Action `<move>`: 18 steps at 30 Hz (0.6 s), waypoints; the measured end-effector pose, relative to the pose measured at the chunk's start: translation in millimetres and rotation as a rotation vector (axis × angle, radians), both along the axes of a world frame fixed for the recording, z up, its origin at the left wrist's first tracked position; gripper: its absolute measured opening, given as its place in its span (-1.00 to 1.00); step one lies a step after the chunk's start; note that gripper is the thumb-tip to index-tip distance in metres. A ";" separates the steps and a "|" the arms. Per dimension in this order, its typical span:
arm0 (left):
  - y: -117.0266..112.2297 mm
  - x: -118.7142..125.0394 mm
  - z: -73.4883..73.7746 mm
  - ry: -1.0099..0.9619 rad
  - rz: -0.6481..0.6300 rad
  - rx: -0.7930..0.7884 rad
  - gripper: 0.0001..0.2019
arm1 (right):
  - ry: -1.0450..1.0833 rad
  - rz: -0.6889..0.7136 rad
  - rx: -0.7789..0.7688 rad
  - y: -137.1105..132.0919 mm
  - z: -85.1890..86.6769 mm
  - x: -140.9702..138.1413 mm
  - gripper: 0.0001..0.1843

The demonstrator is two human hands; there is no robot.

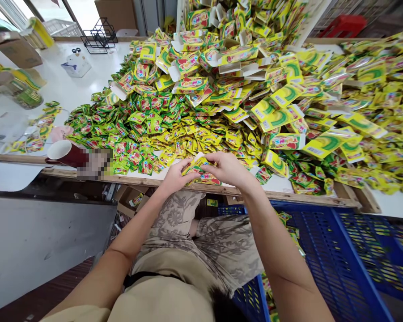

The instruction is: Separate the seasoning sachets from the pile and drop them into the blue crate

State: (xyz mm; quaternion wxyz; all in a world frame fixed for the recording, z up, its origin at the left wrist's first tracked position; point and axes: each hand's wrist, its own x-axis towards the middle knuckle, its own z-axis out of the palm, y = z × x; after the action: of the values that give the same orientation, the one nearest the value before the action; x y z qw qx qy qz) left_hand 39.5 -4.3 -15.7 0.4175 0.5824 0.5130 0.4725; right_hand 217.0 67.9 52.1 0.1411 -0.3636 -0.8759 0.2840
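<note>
Near the table's front edge, my left hand [177, 177] and my right hand [228, 170] hold a small yellow-and-green candy box [195, 166] between them. A white flap shows at the box's top. My left fingers grip its left side, and my right thumb and fingers close on its right side. Under my right hand lies another colourful packet [210, 179]. Just beyond my hands spread loose yellow candy packets [188, 138], with green candy packets [134, 154] to the left. Many candy boxes [275, 118], some with flaps raised, are heaped behind and to the right.
A dark red mug [69, 153] stands at the table's left front edge. Farther back are a plastic jar [23, 94], a black wire rack [99, 38] and a cardboard box [18, 49]. Blue plastic crates [318, 241] sit below the table on the right.
</note>
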 end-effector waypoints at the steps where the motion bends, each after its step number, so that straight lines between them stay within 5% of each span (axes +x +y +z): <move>1: 0.0 -0.1 2.5 0.036 -0.008 -0.016 -0.65 | -0.043 0.015 -0.003 0.1 2.5 0.2 -0.84; 9: -0.7 -1.3 5.9 0.062 0.037 -0.059 -0.73 | 0.133 -0.126 -0.015 -5.8 5.3 -6.1 -0.94; 18: 3.2 -2.0 5.0 0.057 0.054 -0.012 -0.71 | -0.047 0.055 -0.042 0.5 7.4 -15.2 -0.78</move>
State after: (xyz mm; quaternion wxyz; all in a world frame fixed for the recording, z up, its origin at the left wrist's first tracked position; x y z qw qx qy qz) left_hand 37.5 -1.1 -10.7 0.3933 0.5792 0.5428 0.4638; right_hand 201.8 68.5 59.5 0.1050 -0.3489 -0.8824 0.2976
